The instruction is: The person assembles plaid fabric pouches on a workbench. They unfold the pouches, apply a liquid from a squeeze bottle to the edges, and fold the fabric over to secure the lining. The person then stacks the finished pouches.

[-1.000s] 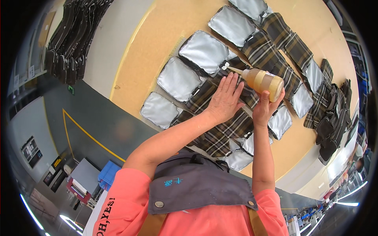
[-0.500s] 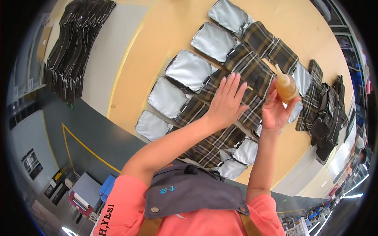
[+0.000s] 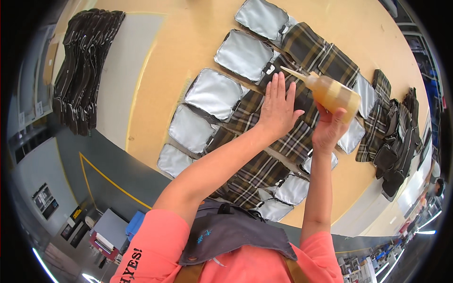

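Note:
In my right hand (image 3: 326, 134) is a squeeze bottle (image 3: 336, 98) of amber liquid with a long thin nozzle. My fingers are wrapped round its body. The bottle is tilted, its nozzle pointing left over a dark plaid fabric piece; I cannot tell whether the tip touches it. My left hand (image 3: 279, 113) lies flat on the plaid pieces, fingers stretched toward the far side, just below the nozzle tip. A small white patch (image 3: 270, 70) shows left of the tip. Silver-lined pouch ends (image 3: 214, 93) join the plaid pieces, laid overlapping in a slanting row.
The pieces lie on a tan table (image 3: 188, 35). A bundle of dark fabric strips (image 3: 82, 70) hangs over a pale surface at the far left. More dark plaid pieces (image 3: 398, 137) are heaped at the right edge. Grey floor (image 3: 122, 155) with yellow lines shows at the left.
The squeeze bottle has tipped from nozzle-up to pointing left and moved over the plaid fabric. My left hand stays flat on the pieces. The whole view has shifted slightly.

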